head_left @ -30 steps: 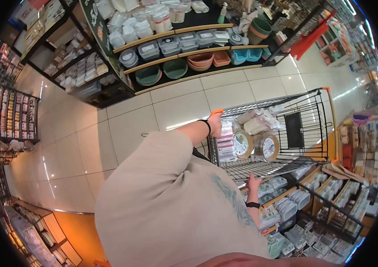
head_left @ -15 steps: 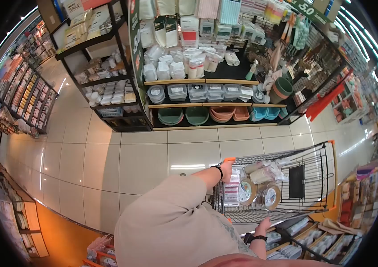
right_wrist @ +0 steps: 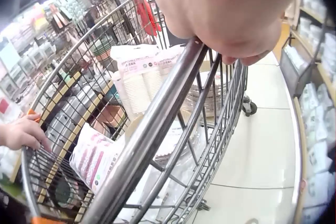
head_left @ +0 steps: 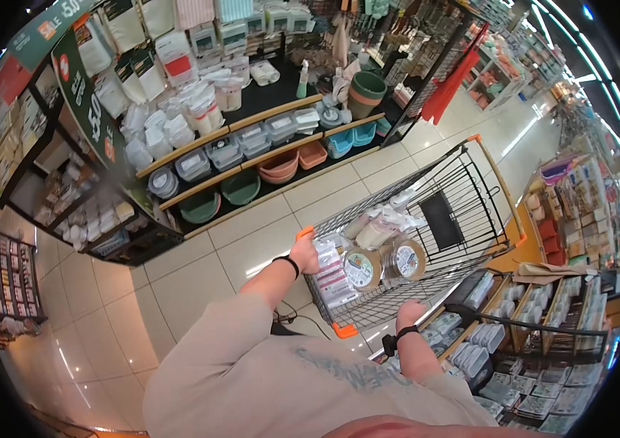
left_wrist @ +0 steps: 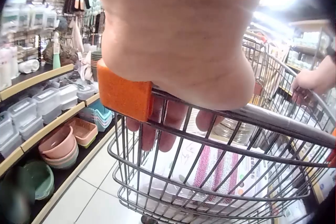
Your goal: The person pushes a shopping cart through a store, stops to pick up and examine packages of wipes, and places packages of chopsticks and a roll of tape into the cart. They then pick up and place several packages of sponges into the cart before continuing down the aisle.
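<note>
Left hand [head_left: 304, 255]: fingers bent down over the handle bar [left_wrist: 283, 118] right beside the left orange cap [left_wrist: 125, 92], tips hanging on the basket side of the wires, heel of the hand on top. Holds the cart by its bar, little gap. Right hand [head_left: 411, 312]: palm over the right side rail [right_wrist: 152, 129], fingertips wrapped over the outer edge; also holding the cart. How hard either squeezes, can't tell.

Grip split reads as steering: left hand at the corner for push and turn, right hand further forward on the side for leverage. My judgement, not visible as such.

The cart [head_left: 439, 219] is in the aisle on the tile floor [head_left: 120, 321], long axis angled, handle end nearest the person. Load sits in the handle half. Striped pack [head_left: 337, 277] lies next to the bar, two round packs [head_left: 359, 269] [head_left: 406, 259] beyond it, bagged cups [head_left: 383, 226] toward the left wall. Round packs have labels up, probably because flat is stable; cups look light and crushable, so beside rather than under makes sense.

Further out: left shelf [head_left: 229, 164] with tubs and boxes, right rack [head_left: 481, 336] just beside the right arm.
</note>
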Tool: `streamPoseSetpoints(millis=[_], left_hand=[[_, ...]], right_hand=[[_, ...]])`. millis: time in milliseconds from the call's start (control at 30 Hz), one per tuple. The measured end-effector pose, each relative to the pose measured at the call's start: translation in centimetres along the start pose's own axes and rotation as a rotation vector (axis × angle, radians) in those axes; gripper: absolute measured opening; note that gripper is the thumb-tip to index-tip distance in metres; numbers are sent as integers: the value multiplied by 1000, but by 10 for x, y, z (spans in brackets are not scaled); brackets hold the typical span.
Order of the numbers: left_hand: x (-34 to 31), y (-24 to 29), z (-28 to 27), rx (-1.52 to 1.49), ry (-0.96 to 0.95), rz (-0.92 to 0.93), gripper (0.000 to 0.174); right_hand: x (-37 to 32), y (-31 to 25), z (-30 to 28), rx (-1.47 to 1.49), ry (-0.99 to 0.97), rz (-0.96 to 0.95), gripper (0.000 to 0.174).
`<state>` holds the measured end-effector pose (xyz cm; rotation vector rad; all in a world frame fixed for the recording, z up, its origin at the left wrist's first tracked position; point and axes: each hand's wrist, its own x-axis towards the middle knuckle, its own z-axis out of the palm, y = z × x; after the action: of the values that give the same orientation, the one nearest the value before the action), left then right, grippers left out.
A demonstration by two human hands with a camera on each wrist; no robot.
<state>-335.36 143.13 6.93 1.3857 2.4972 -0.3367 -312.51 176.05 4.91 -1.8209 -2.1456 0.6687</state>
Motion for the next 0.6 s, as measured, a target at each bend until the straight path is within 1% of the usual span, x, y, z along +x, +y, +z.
streamPoseSetpoints(millis=[33,67,133,167,233,300,367,400,433,467,500,533,567,600], left_hand=[[2,-2,-3,-6,-13,0,36],[3,-3,-5,-14,-27,0,35],[3,-7,-11,12,-45,9,34],[6,-10,-16,15,-103,14,36],[8,-13,-29,19,-221,19,41],[19,-21,-19,-30,-213,1,42],[25,-25,-9,-52,-195,-3,42],[26,-29,-32,13,-349,42,43],[62,-30,62,-53,-152,-108,49],[96,-32,150,-145,60,-238,58],[84,-28,123,-135,29,-206,51],[70,-36,79,-101,-20,-132,45],[62,-42,46,-81,-47,-68,41],[60,-47,26,-82,-65,-12,40]], right_hand=[[-1,-4,2,38,5,19,33],[11,8,15,53,9,33,34],[11,3,16,13,18,65,35],[12,-3,19,0,21,78,35],[16,-4,25,89,28,53,38],[18,-12,25,74,-4,33,40],[31,-5,45,26,46,-62,36],[32,6,51,-8,69,-97,34],[39,4,48,-635,-156,-427,30],[44,-5,37,-1260,-437,-741,27],[49,10,57,-1288,-279,-679,22],[67,40,81,-1364,-74,-849,21],[59,16,70,-1268,-104,-714,20],[82,46,94,-1266,-92,-828,19]])
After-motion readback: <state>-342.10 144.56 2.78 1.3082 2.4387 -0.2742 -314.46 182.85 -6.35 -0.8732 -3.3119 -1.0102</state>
